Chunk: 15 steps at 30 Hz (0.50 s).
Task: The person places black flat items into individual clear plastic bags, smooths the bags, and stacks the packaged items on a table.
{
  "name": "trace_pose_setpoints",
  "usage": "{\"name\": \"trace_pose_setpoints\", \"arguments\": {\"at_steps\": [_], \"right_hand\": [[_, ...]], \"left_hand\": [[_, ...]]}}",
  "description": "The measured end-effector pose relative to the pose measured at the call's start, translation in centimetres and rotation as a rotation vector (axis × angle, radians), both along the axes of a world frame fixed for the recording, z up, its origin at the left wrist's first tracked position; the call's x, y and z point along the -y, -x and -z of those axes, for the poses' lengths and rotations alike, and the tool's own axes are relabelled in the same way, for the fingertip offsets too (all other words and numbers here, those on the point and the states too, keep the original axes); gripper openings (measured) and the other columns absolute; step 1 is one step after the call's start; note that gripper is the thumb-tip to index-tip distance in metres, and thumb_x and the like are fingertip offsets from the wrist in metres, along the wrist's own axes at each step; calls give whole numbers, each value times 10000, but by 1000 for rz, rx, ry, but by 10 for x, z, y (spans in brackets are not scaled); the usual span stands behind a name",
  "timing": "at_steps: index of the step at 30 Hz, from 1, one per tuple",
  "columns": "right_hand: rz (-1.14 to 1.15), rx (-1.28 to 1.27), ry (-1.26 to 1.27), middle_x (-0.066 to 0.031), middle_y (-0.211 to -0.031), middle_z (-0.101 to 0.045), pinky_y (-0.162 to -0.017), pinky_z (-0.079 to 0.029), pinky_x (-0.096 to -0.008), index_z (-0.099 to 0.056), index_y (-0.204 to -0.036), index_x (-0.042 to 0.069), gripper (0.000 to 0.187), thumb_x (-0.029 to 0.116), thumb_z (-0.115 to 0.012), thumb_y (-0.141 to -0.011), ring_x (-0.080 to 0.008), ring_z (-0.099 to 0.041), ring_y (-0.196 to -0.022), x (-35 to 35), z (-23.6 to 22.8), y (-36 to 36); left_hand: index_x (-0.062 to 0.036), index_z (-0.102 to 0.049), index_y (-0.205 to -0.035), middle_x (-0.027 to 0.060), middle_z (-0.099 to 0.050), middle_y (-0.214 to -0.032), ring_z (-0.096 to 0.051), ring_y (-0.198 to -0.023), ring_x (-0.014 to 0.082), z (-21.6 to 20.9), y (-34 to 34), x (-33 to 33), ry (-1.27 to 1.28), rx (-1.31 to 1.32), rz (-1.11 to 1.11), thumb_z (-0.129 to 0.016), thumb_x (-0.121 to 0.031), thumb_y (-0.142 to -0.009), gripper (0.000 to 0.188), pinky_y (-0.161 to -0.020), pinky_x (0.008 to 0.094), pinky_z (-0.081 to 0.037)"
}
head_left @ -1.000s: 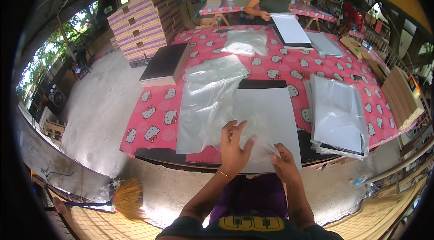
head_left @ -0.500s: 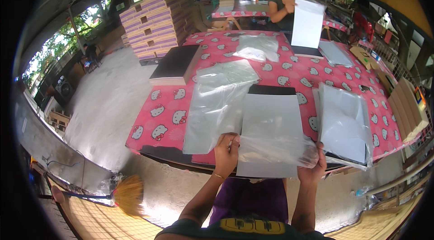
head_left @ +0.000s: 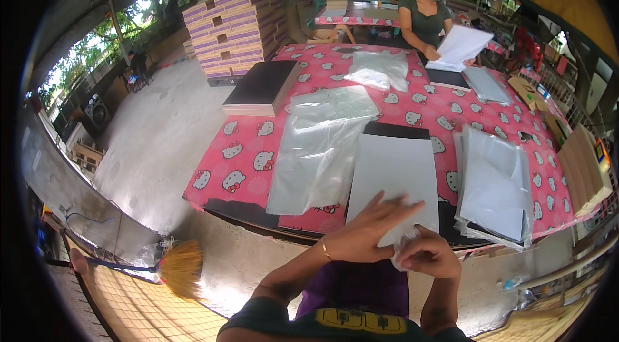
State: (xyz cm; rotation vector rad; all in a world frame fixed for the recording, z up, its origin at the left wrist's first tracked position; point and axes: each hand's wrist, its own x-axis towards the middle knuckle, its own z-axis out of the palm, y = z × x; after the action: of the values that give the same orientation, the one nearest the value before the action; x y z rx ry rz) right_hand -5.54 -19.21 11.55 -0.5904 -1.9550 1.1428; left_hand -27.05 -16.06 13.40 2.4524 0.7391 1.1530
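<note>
In front of me a white rectangular sheet or board (head_left: 394, 171) lies on a black one (head_left: 396, 130), whose far edge shows. My left hand (head_left: 364, 235) is over the sheet's near part, its fingers stretched out and slightly blurred. Beside it, at the near table edge, my right hand (head_left: 431, 257) has its fingers curled round a bunched piece of clear plastic film (head_left: 403, 248). Most of that film is hidden by the hands. Clear plastic sleeves (head_left: 322, 148) lie flat to the left. On the right, white sheets in clear plastic (head_left: 493, 181) form a stack.
A pink patterned cloth covers the table (head_left: 209, 168). Toward the back are a black-topped stack (head_left: 263, 84) and more plastic sleeves (head_left: 377, 70). Another person (head_left: 422, 19) across the table handles white sheets (head_left: 461, 45). Piled cartons (head_left: 235, 29) stand behind; a broom (head_left: 180, 270) leans at lower left.
The film stretched between my hands is now bunched at my right hand. My left hand has moved right and opened. The other person's white sheets have been lowered and tilted.
</note>
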Motion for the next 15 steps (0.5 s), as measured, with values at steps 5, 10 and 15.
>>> {"name": "trace_pose_setpoints", "arguments": {"at_steps": [5, 10, 15], "right_hand": [[565, 536, -234, -101, -981, -528, -621, -469, -385, -705, -906, 89, 202, 5, -661, -727, -278, -594, -772, -4, 20, -13], [1190, 739, -175, -124, -1119, -481, -668, -489, -459, -590, -1215, 132, 492, -21, -586, -747, -350, -605, -814, -15, 42, -33], [1243, 762, -293, -144, -1090, -492, -643, -489, -452, -624, -1103, 74, 342, -1, -556, -776, -337, -605, -759, -8, 40, -39]], "left_hand": [[-42, -590, -1162, 117, -644, -1041, -644, -782, 244, 9, 21, -7, 612, 31, 357, -496, 50, -769, 414, -688, 354, -479], [-79, -645, -1086, 109, -569, -840, -584, -659, 305, 35, 10, 5, 218, -207, -32, -529, 8, -804, 317, -612, 380, -477], [-86, -543, -1251, 162, -531, -1013, -590, -801, 357, 86, 16, -6, 247, -225, -423, -564, -123, -861, 393, -677, 414, -503]]}}
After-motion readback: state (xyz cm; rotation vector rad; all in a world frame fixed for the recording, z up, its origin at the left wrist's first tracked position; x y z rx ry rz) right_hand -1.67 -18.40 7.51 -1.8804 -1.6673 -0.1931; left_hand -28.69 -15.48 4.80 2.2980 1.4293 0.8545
